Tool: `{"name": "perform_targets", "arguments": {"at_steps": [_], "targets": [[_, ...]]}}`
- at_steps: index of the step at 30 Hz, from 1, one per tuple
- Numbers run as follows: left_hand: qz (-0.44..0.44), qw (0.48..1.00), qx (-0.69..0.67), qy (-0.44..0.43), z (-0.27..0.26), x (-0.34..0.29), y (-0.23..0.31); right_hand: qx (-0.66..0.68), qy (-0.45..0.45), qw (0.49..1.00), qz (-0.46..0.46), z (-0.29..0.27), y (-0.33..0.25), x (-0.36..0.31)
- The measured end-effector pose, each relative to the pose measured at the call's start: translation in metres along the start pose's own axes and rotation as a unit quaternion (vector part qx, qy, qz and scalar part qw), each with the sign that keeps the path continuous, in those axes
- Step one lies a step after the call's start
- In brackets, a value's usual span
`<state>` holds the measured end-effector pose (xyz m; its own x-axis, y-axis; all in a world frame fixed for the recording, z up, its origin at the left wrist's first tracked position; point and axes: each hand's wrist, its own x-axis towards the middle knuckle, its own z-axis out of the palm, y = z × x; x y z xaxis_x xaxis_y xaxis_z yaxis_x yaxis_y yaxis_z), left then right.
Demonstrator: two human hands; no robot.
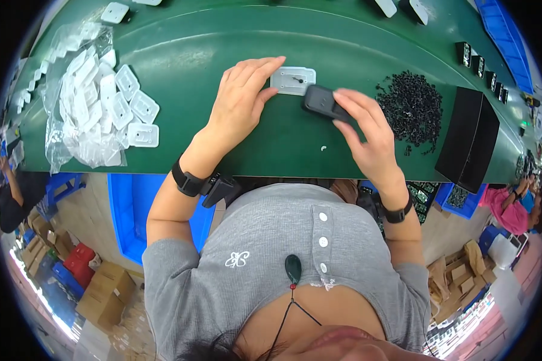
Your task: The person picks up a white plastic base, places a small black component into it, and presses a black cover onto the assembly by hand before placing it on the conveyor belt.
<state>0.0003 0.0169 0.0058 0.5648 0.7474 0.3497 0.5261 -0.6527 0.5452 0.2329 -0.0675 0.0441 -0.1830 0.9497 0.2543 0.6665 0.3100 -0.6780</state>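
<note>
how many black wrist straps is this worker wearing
2: left wrist strap, just below the left hand; right wrist strap, just below the right hand. No others show.

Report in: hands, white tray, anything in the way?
Left hand at white tray. Right hand gripping black casing. Small black piece inside tray. Casing hides tray's near-right corner.

Green worktable [174, 66], pale plastic shells [108, 90] heaped left, single shell [285, 81] mid-table, small black parts [409, 105] piled right

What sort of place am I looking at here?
Likely a small-parts assembly workshop: a green workbench bears a pile of white plastic shells and a heap of small black parts.
</note>
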Motion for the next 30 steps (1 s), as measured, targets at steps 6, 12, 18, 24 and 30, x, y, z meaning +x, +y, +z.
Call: {"name": "perform_targets", "arguments": {"at_steps": [6, 12, 18, 24, 30], "targets": [[-0.002, 0.998, -0.068, 0.019, -0.003, -0.011, -0.003, -0.003, -0.059, 0.995, -0.077, 0.022, 0.008, 0.051], [0.008, 1.0, -0.019, 0.005, -0.002, -0.019, -0.008, -0.008, -0.089, 0.992, -0.088, 0.032, 0.012, 0.059], [0.03, 0.999, 0.038, 0.007, 0.003, -0.021, -0.002, -0.053, -0.06, 0.988, -0.13, 0.037, 0.02, 0.052], [0.042, 0.994, 0.098, 0.035, 0.005, -0.022, 0.002, -0.072, -0.048, 0.99, -0.113, 0.043, 0.017, 0.044], [0.042, 0.988, 0.139, 0.052, 0.008, -0.02, 0.003, -0.024, -0.061, 0.996, -0.059, 0.045, 0.013, 0.046]]}}
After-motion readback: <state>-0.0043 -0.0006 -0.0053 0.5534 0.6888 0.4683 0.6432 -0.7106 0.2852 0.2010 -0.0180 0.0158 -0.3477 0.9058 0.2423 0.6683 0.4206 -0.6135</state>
